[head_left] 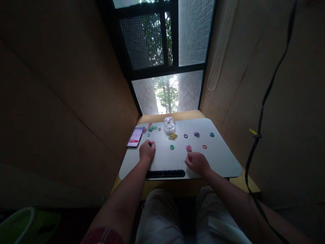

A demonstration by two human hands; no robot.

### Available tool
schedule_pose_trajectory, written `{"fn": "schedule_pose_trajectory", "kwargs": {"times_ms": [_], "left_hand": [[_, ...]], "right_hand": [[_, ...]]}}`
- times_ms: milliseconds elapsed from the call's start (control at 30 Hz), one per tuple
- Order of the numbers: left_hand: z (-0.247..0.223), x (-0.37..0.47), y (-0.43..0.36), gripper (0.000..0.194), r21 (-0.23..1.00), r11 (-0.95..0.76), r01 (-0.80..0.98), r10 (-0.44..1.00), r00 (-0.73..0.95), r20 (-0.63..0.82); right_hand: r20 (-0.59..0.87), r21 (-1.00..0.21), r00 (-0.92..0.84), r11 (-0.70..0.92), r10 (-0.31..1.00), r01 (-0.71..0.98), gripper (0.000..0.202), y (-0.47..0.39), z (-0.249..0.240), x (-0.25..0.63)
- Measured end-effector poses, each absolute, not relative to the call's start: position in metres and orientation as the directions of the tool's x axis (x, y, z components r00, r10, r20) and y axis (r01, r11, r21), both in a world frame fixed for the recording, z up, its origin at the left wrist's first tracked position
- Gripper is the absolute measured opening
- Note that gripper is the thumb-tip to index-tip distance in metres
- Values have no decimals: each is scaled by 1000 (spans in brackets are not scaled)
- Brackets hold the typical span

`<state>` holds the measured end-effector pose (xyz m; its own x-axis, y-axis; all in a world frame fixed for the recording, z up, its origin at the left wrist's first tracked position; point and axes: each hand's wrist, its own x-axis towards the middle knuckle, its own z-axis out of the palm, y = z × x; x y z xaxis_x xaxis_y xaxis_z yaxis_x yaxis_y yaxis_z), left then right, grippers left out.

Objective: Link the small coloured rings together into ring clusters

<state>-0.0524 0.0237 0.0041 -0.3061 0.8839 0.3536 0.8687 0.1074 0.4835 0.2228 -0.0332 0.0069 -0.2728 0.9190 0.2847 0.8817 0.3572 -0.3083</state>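
Observation:
Small coloured rings that look like hair ties lie sorted in clusters on the white lap table (pixel 162 159). My left hand (pixel 146 150) is closed at the left, with bits of red and green hair ties (pixel 152 145) showing at its fingertips. My right hand (pixel 198 163) is closed just below a pink cluster (pixel 188 148); its fingers hide anything in them. Nearby are a green cluster (pixel 172 147), a yellow pile (pixel 173 136), a purple cluster (pixel 196 134), a blue cluster (pixel 212 134), a dark ring (pixel 186 136) and a red ring (pixel 204 146).
A clear plastic jar (pixel 169 125) stands at the back. Mixed rings (pixel 151 128) lie at the back left beside a phone (pixel 135 137). A black slot (pixel 166 174) runs along the front edge. A black strap (pixel 262 98) hangs at the right.

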Motion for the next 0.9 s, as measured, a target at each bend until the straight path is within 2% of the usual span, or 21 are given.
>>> {"fn": "schedule_pose_trajectory", "kwargs": {"times_ms": [167,367,600,733,900], "left_hand": [[3,-52,23,22,445,104,890,888,-285,361],[3,-52,22,21,497,25,867,901,-235,364],[6,-51,20,20,533,6,846,903,-234,361],[10,-48,15,16,632,-44,774,914,-224,338],[14,-32,-5,20,852,-126,507,935,-228,273]], "right_hand": [[282,-299,-272,354,920,886,23,-32,6,223],[285,-295,-276,358,918,886,23,-32,6,223],[278,-289,-272,351,921,891,23,-33,5,223],[273,-296,-270,348,923,890,23,-34,7,223],[273,-321,-291,372,917,871,21,-35,9,222]]}}
